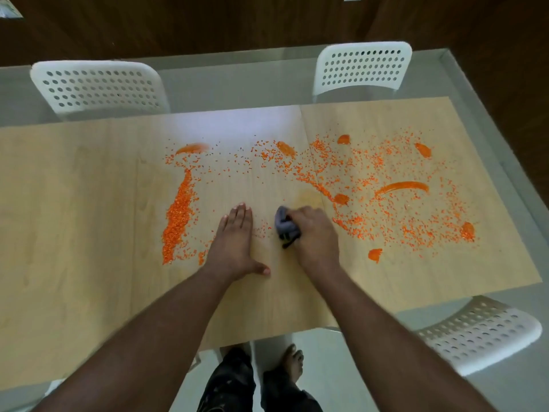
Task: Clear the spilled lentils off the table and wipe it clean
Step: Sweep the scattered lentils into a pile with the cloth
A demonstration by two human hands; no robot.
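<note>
Lentils (pixel 178 215) lie piled left and scattered right on the tabletop (pixel 89 203); our left hand (pixel 234 242) rests flat, fingers straight, right hand (pixel 312 233) fingers clamped on a cloth (pixel 283 224), which could smear the orange streaks (pixel 401 187)

- I'm looking at a home dining area: a glass-topped table (pixel 463 72) is standing on dark wood flooring (pixel 208 22).
- White perforated chairs (pixel 98 84) are sitting around it.

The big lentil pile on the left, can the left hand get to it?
Probably yes. The left hand lies flat just right of the lentil pile, with only bare table and loose lentils between.
</note>
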